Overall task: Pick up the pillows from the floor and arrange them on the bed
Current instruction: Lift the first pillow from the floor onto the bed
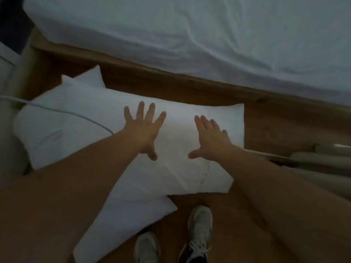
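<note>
Several white pillows lie piled on the wooden floor beside the bed. The top pillow [176, 130] lies across the middle. A second pillow [121, 221] sticks out beneath it toward my feet. Only a corner of another pillow [91, 76] shows at the back left. My left hand [141, 131] and my right hand [212, 141] hover over the top pillow, fingers spread, holding nothing. The bed [209, 35] with its wrinkled white sheet fills the top of the view.
The bed's wooden side rail [171, 76] runs diagonally between the sheet and the floor. A thin cord [79, 116] trails over the left pillows. My two shoes [199, 230] stand on the floor [275, 126]. Pale objects [322, 158] lie at the right edge.
</note>
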